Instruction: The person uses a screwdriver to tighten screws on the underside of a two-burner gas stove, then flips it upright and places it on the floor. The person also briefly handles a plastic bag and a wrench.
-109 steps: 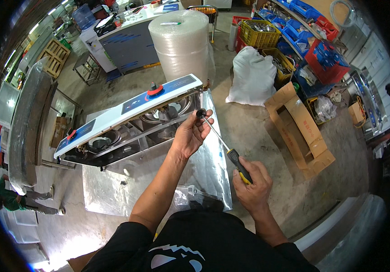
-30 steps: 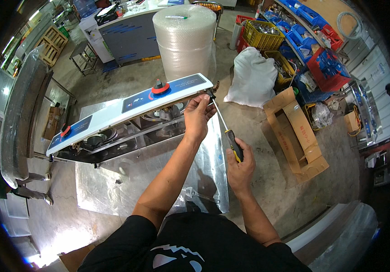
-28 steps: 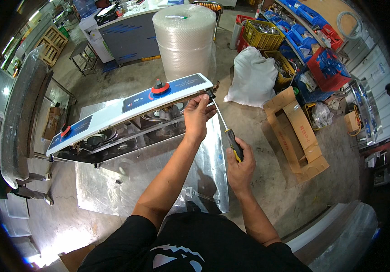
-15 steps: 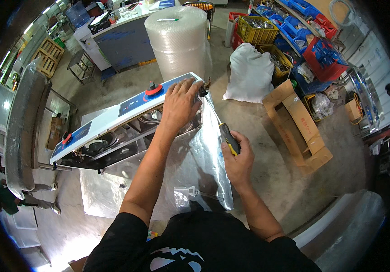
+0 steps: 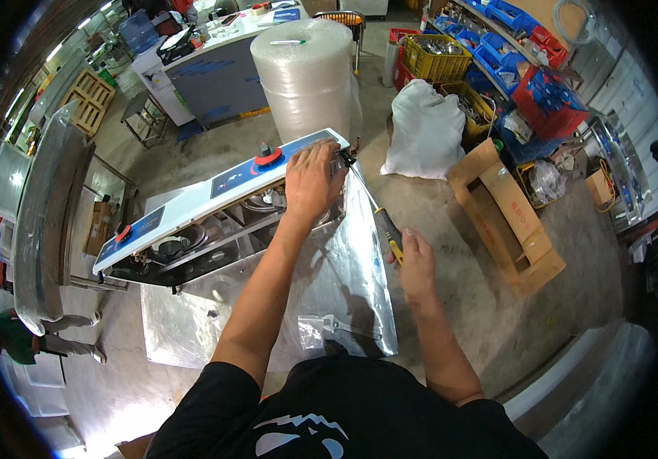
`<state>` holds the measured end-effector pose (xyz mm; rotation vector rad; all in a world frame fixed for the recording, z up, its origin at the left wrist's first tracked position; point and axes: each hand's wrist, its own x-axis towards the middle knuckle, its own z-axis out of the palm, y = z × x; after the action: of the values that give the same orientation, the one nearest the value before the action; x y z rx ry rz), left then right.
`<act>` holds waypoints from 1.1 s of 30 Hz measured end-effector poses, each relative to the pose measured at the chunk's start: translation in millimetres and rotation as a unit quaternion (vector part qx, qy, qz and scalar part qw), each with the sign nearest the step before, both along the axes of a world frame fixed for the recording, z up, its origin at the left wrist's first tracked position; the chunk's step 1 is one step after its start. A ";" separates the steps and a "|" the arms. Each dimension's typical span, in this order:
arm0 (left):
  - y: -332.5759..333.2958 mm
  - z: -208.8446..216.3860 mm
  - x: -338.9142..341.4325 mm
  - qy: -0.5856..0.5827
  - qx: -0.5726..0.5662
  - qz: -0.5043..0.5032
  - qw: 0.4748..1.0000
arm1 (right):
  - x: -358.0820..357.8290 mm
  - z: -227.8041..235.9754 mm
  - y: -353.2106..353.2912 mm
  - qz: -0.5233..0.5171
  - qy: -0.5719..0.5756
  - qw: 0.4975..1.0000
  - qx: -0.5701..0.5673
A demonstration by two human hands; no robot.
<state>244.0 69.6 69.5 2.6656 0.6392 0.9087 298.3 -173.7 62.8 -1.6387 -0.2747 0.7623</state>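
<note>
My right hand [image 5: 416, 264] is wrapped round the black-and-yellow-handled screwdriver [image 5: 388, 233], its thin steel shaft reaching up to a small black part [image 5: 345, 157] at the right end of the long white control panel with blue labels [image 5: 189, 197]. My left hand [image 5: 310, 180] lies over that end; whether it grips, I cannot tell. A silvery wrench [image 5: 333, 323] lies nearer me

Along the long side of the open brown cardboard box [image 5: 526, 222] on the floor to your right runs a line of red printed characters. On the long white control panel [image 5: 188, 200] in front of you, the larger blue rectangular label [image 5: 231, 180] bears small pale print, too fine to read, and your left hand [image 5: 310, 185] covers part of it. The smaller blue rectangular label [image 5: 146, 224] carries faint pale marks, likewise illegible.
</note>
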 end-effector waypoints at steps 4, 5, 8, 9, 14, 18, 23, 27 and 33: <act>-1.5 1.4 -1.0 -0.015 0.019 -0.010 1.000 | -0.7 -0.2 -0.4 -0.004 -0.017 0.998 0.055; -1.8 1.8 -1.7 -0.013 0.022 -0.009 1.000 | -8.5 -2.8 4.1 -0.020 -0.191 0.981 0.041; -4.0 2.6 -2.4 -0.023 0.031 -0.010 0.999 | -18.0 -7.0 8.6 -0.043 -0.494 0.867 -0.050; -4.3 2.4 -2.6 -0.024 0.026 -0.012 0.999 | -17.7 -8.4 7.6 -0.048 -0.561 0.822 -0.085; -0.4 -5.4 -0.4 -0.064 0.028 -0.017 0.997 | 7.9 -14.9 2.2 0.068 0.432 0.873 0.217; 2.2 -16.4 3.5 -0.009 -0.011 0.010 1.000 | 6.0 -20.6 -1.0 -0.001 0.236 0.956 0.173; -0.8 -18.7 0.4 -0.060 0.021 0.010 0.998 | -14.8 -37.9 14.3 -0.023 -0.273 0.960 0.051; -3.3 -13.8 -0.6 -0.086 0.031 0.002 0.996 | 2.2 -41.5 14.0 -0.015 -0.092 0.990 0.110; -6.8 -13.5 2.6 -0.094 0.044 0.018 0.994 | 24.5 -33.2 3.2 0.073 0.402 0.884 0.228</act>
<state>246.5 62.8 55.9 2.6079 0.6185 1.2079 322.8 -170.5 29.6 -0.7658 0.0289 1.3120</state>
